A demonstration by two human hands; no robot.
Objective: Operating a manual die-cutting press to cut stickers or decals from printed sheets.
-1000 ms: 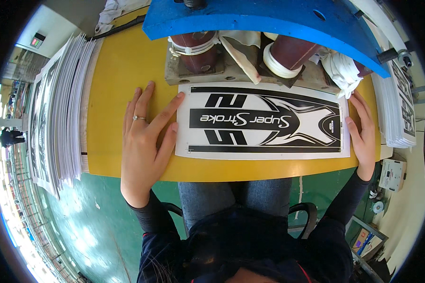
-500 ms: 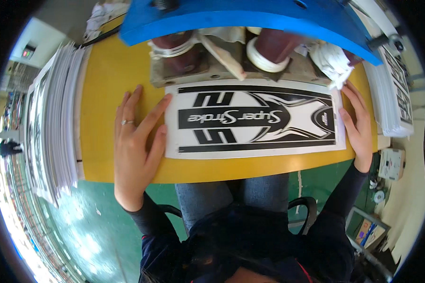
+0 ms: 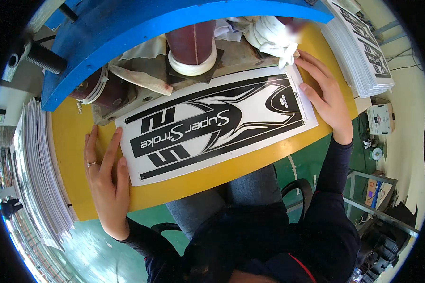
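Note:
A white printed sheet (image 3: 243, 123) with a bold black graphic lies flat on the yellow tabletop, its far edge along a grey metal block. My left hand (image 3: 105, 184) rests beside the sheet's left end, fingers spread, a ring on one finger; thumb and forefinger are at the sheet's edge. At the opposite end is my right hand (image 3: 327, 96), its fingers stretched along the right edge and the thumb at the sheet's border. Its fingertips reach close to a white cloth (image 3: 271, 37) bundled on the machine. Neither hand grips anything.
A blue machine beam (image 3: 174, 21) overhangs the far side, above dark red cylinders (image 3: 190, 45) and the metal block (image 3: 136, 98). Tall stacks of sheets stand at left (image 3: 38, 170) and right (image 3: 359, 56). The yellow table (image 3: 212, 181) ends before my lap.
The view has turned and tilted, so the table, machine and sheet appear slanted. Both hands stay at the sheet's two ends, with little visible change in their pose.

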